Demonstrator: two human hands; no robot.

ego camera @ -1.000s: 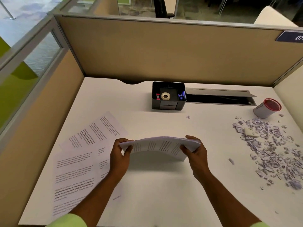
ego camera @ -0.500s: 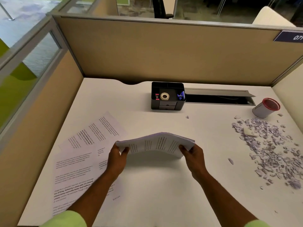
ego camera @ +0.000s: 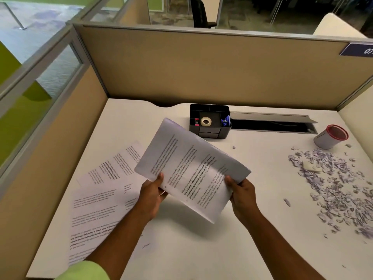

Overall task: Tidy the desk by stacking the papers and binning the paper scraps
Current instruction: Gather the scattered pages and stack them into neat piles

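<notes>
Lifted clear of the surface [ego camera: 181,249], the thin, floppy sheaf of papers [ego camera: 191,168] is pinched at its near edge by left hand [ego camera: 152,196] and right hand [ego camera: 241,196], and probably sags unless supported at opposite edges.

Both hands hold a stack of printed papers [ego camera: 191,168] above the white bench [ego camera: 201,249]. The left hand [ego camera: 151,196] pinches the stack's left edge; the right hand [ego camera: 243,196] grips its right edge. The stack is tilted, printed face up. Loose printed sheets [ego camera: 101,199] lie flat on the bench at left. A black organiser [ego camera: 210,121] containing a tape roll [ego camera: 205,121] stands at the rear. Paper scraps [ego camera: 333,184] are scattered at right, near a red-rimmed cup [ego camera: 331,139] lying tipped.
</notes>
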